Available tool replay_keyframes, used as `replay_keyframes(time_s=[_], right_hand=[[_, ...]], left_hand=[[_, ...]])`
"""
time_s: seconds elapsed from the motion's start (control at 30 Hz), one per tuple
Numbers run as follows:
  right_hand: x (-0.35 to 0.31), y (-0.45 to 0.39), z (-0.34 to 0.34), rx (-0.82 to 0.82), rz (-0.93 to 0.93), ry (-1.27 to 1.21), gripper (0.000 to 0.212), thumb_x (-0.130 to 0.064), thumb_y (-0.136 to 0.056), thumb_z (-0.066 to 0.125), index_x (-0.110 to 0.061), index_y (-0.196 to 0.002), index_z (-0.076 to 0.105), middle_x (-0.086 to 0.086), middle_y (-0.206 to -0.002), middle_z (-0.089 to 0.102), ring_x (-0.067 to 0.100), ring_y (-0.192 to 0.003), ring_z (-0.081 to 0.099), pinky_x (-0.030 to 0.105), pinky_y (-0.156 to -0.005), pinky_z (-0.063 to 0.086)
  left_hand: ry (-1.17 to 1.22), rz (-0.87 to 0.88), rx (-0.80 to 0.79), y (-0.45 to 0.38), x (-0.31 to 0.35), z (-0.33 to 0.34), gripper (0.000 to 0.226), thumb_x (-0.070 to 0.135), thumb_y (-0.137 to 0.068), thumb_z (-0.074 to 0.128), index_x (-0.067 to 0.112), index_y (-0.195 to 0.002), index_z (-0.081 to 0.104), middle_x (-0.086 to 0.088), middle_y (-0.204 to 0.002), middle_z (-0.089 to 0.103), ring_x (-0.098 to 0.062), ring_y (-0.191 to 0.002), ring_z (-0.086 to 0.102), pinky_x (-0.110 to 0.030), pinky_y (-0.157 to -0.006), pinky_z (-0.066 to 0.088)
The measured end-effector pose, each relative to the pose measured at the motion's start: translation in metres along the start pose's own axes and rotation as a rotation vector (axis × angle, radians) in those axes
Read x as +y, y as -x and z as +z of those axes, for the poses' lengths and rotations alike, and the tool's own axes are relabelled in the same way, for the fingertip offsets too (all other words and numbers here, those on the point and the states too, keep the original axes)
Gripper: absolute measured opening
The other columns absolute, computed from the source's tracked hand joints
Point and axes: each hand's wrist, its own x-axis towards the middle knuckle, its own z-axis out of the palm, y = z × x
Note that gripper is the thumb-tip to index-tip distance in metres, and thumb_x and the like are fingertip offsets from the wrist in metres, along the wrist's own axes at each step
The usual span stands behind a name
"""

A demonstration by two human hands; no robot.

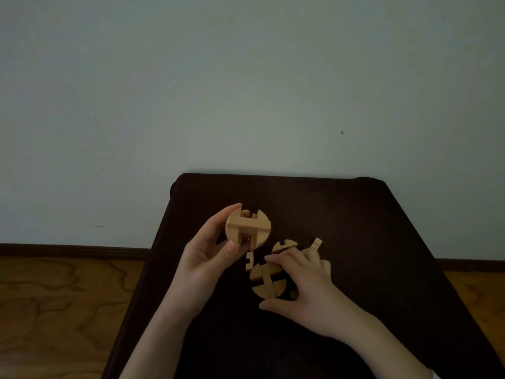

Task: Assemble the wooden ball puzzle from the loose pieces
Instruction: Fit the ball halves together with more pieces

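L hand point(203, 251) grips part-built wooden ball point(247, 228), slotted light wood, held above dark table point(341, 214). R hand point(303, 283) curls round rounded cross-slotted section point(266, 280) on table. Notched loose pcs: point(249, 260), point(284, 245), point(317, 243) nearby.

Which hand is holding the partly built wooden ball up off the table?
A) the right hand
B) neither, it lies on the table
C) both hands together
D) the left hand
D: the left hand grips the partly built ball between thumb and fingers above the dark table, while the right hand is lower down, its fingers on a second cluster of joined pieces at the table.
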Motion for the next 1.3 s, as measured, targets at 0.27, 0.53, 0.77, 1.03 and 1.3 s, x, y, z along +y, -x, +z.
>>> replay_keyframes(time_s=[0.27, 0.53, 0.77, 1.03, 1.3], right_hand=[[-0.005, 0.006, -0.007, -0.001, 0.091, -0.166, 0.065, -0.050, -0.080, 0.072, -0.046, -0.130, 0.032, -0.037, -0.109, 0.024, -0.008, -0.098, 0.024, 0.024, -0.101, 0.024], [0.004, 0.003, -0.014, -0.004, 0.183, -0.318, 0.061, -0.044, -0.076, 0.077, -0.048, -0.122, 0.037, -0.030, -0.117, 0.043, 0.003, -0.119, 0.035, 0.024, -0.098, 0.034], [0.004, 0.005, -0.020, 0.123, 0.166, -0.549, 0.056, -0.034, -0.072, 0.083, -0.046, -0.111, 0.045, -0.026, -0.104, 0.062, -0.017, -0.098, 0.056, 0.006, -0.073, 0.047], [0.007, 0.008, -0.025, 0.200, 0.092, -0.750, 0.064, -0.024, -0.074, 0.080, -0.044, -0.125, 0.048, -0.036, -0.110, 0.061, -0.012, -0.102, 0.060, 0.007, -0.080, 0.048], [0.008, 0.006, -0.026, 0.176, 0.023, -1.189, 0.075, -0.007, -0.071, 0.072, -0.034, -0.135, 0.045, 0.003, -0.113, 0.070, 0.028, -0.104, 0.070, 0.040, -0.074, 0.061]], left_hand=[[-0.033, -0.020, -0.045, 0.001, 0.001, 0.001, 0.052, 0.026, -0.087, 0.063, 0.023, -0.137, 0.047, 0.003, -0.130, 0.060, -0.019, -0.121, 0.059, -0.031, -0.093, 0.052], [-0.071, -0.023, -0.064, 0.001, 0.000, 0.001, 0.055, 0.027, -0.085, 0.061, 0.024, -0.137, 0.046, 0.007, -0.131, 0.060, -0.015, -0.122, 0.058, -0.032, -0.097, 0.050], [-0.075, -0.019, -0.067, 0.001, 0.001, 0.001, 0.056, 0.031, -0.085, 0.064, 0.021, -0.137, 0.046, 0.003, -0.133, 0.059, -0.018, -0.124, 0.057, -0.034, -0.098, 0.050], [-0.067, -0.019, -0.075, 0.001, 0.000, 0.002, 0.050, 0.020, -0.089, 0.061, 0.019, -0.137, 0.046, 0.004, -0.131, 0.060, -0.017, -0.122, 0.058, -0.033, -0.097, 0.050], [-0.062, -0.014, -0.066, 0.000, 0.001, 0.002, 0.057, 0.036, -0.084, 0.066, 0.023, -0.136, 0.047, 0.003, -0.133, 0.059, -0.018, -0.124, 0.057, -0.032, -0.098, 0.050]])
